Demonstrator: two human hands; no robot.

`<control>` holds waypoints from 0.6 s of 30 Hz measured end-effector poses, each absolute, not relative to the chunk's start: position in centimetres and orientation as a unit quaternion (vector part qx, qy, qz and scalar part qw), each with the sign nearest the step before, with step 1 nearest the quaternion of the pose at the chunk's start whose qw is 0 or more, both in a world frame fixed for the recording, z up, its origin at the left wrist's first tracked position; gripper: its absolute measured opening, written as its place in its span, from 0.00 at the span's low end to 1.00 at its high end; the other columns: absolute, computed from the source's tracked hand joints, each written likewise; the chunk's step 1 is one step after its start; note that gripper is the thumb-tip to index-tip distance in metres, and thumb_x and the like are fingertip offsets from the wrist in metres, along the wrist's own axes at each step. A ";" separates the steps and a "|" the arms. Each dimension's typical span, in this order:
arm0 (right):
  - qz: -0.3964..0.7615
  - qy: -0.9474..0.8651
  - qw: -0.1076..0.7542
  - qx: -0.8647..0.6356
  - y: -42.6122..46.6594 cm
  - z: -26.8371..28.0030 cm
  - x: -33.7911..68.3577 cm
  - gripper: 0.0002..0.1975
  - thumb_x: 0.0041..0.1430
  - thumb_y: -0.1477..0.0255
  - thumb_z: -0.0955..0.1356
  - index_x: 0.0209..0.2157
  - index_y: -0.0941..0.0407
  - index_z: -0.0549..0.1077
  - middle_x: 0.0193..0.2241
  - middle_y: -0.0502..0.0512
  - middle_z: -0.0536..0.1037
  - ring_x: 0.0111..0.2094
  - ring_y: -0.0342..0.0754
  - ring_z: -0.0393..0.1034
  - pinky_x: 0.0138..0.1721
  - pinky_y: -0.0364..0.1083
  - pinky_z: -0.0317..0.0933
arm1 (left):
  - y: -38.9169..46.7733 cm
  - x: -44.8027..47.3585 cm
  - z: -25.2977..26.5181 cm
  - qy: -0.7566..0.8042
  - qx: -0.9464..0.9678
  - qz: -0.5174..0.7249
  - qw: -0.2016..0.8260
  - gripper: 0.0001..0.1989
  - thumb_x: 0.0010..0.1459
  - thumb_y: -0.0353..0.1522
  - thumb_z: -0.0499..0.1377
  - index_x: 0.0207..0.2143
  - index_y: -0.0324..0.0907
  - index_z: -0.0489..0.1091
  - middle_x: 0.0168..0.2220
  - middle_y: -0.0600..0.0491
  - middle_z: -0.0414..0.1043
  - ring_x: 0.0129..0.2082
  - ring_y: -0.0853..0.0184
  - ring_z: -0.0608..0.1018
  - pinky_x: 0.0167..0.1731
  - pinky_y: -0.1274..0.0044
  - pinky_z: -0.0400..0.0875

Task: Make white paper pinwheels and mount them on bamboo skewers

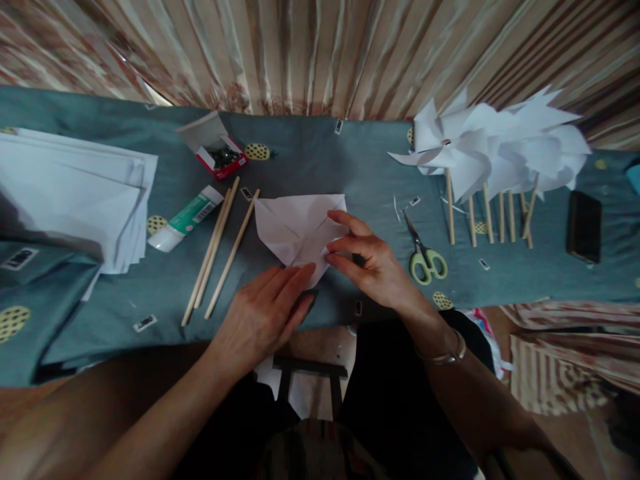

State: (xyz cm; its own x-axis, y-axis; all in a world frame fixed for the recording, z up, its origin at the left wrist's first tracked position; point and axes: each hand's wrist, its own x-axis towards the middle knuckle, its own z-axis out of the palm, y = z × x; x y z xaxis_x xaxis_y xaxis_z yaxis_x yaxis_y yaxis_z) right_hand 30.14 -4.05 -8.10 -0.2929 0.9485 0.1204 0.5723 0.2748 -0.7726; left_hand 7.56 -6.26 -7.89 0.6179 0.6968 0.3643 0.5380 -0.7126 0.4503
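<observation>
A white sheet of paper (305, 220) with cuts in it lies on the cloth in front of me, its lower corner raised a little. My left hand (263, 310) is closed on the near edge, fingers over the paper and thumb lower down beside it. At the right edge, my right hand (373, 263) grips the same sheet with curved fingertips; its thumb is mostly hidden. Green-handled scissors (425, 257) lie just right of that hand. Several wooden sticks (233, 257) rest to the left of the paper.
A glue stick (185, 219) and an open box of metal pins (223, 160) sit at left, near stacked white paper (75, 193). Finished paper pinwheels (500, 143) on sticks lie at right, beside a phone (584, 227). A striped curtain (300, 53) hangs behind the table.
</observation>
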 end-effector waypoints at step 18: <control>0.184 -0.757 0.281 -0.561 -4.1 -8.9 27.7 0.05 0.62 0.74 0.68 0.32 0.54 0.76 0.63 0.58 0.68 0.64 0.58 0.61 0.63 0.61 0.60 | -6.4 7.9 -9.4 0.368 0.852 0.291 0.233 0.13 0.67 0.29 0.56 0.52 0.40 0.72 0.42 0.46 0.77 0.39 0.62 0.78 0.38 0.68 0.79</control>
State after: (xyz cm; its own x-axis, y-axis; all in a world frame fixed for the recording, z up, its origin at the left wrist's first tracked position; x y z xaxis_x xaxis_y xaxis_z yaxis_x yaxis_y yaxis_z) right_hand 27.73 -4.14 -8.89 -0.2133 0.9520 0.2197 0.7450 0.3040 -0.5938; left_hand 7.93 -6.39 -9.38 0.5600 0.7623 0.3244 0.4906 -0.6207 0.6116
